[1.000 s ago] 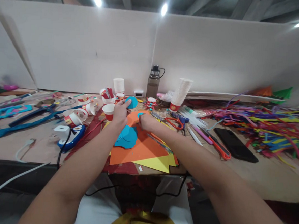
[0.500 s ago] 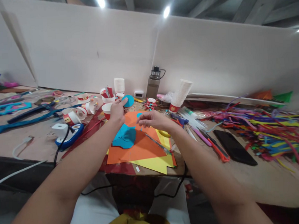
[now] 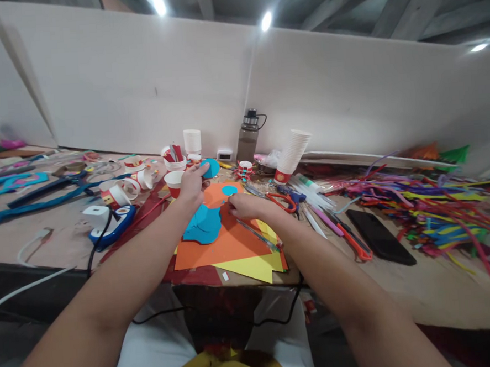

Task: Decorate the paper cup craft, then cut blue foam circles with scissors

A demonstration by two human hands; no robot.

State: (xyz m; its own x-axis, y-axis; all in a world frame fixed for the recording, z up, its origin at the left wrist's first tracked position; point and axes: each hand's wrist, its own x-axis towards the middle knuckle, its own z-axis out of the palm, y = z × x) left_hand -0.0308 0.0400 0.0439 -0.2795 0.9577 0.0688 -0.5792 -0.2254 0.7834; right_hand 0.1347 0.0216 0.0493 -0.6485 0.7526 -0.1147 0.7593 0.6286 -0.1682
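Note:
A round blue paper disc (image 3: 210, 169) is pinched in my left hand (image 3: 193, 182), which is raised over the back of the paper pile. My right hand (image 3: 243, 204) is closed, low over the orange paper (image 3: 212, 255), its fingers curled in. Whether anything is between those fingertips I cannot make out; a small blue scrap is close beside them. Another blue paper disc (image 3: 229, 190) lies just behind the right hand. To its left is a larger cut blue sheet (image 3: 204, 225). A slim pen-like tool (image 3: 258, 235) lies on the orange paper, and orange-handled scissors (image 3: 282, 201) are beyond my right wrist.
Paper cups (image 3: 173, 183) stand at the back left, with a tall cup stack (image 3: 293, 155) and a bottle (image 3: 248, 136) behind. A blue power strip (image 3: 112, 227) with cables sits left. On the right are a phone (image 3: 381, 236) and piled pipe cleaners (image 3: 441, 204).
My right hand has moved slightly down and left, and its fingers have curled closed. The scissors and the blue disc behind it show more fully. My left hand still holds its disc.

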